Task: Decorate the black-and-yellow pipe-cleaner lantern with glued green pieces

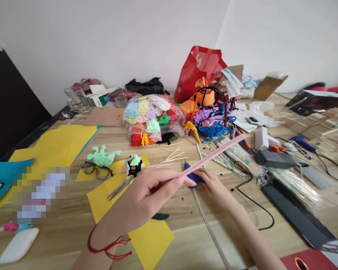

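a cluttered wooden table; above it a left hand pinches a long pink strip near one end, thumb against fingers, its far end rising free to the right; a right hand curls around a blue glue gun, partly hidden behind; best to steady the strip and keep fingertips off the nozzle; room is edged by a black cable right, scissors left, thin sticks ahead
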The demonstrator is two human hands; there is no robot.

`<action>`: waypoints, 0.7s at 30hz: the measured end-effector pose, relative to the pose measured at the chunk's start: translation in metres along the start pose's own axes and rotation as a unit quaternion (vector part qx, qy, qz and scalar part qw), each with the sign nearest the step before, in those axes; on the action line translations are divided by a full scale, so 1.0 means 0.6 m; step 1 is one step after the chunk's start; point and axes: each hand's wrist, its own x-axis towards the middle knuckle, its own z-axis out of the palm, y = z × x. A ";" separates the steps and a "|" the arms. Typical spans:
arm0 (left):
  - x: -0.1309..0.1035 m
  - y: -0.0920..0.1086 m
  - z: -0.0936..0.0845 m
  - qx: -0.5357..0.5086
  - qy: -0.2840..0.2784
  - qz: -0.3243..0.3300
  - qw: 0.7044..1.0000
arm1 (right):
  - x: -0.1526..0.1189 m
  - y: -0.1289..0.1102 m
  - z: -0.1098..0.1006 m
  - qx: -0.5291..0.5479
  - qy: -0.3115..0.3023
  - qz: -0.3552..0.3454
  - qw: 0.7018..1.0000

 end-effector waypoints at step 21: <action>-0.033 -0.021 -0.066 0.320 -0.014 -0.092 0.943 | 0.080 -0.216 -0.063 0.429 0.099 0.059 0.896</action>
